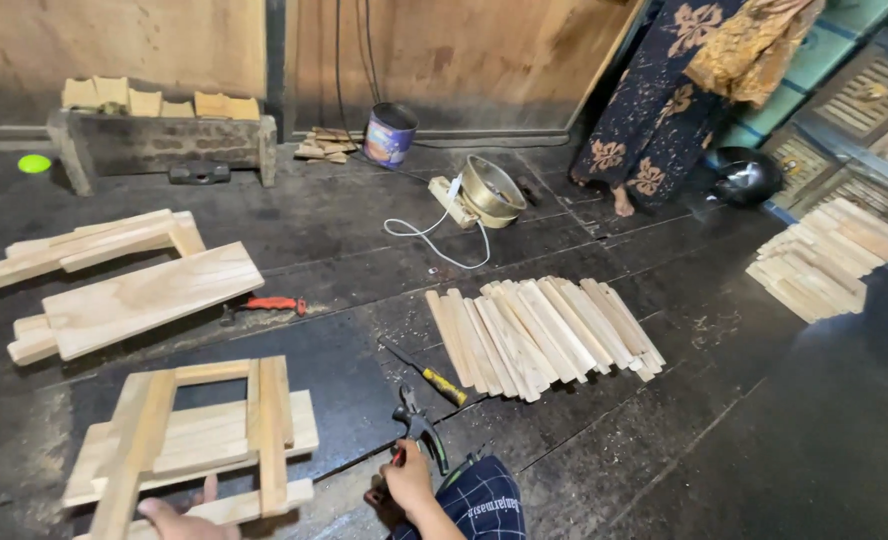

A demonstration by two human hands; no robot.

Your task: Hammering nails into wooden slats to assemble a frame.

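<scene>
At the bottom centre of the frame, a claw hammer (419,425) is gripped by the right hand (407,478), the fingers being closed round the lower part of its handle so that the dark head is raised just above the black plank floor (784,440), near a checked dark-blue cloth (479,505) over the knee. The left hand (179,520) is laid flat, fingers spread, on the bottom slat of a pale wooden frame (199,440) at the lower left; the frame appears to be pressed down in this way so that it is kept from shifting. The two hands are kept well apart, one on the tool and one on the work. Just above the hammer a yellow-handled screwdriver (434,378) is left within reach, and to its right a fan of loose wooden slats (544,335) is spread across the centre of the frame, apparently so that pieces can be picked singly. Towards the left, two more slatted wooden panels (124,295) are set aside, with a red-handled tool (269,304) lying beside them. Another stack of slats (829,260) is piled at the right edge. In the upper centre a metal bowl (492,190), a white cord (429,235) and a paint tin (390,135) are seen near the wall, and a low wooden bench (164,145) bearing wood blocks is placed at the upper left. A person in a patterned dark garment (664,110) is seen standing barefoot at the upper right.
</scene>
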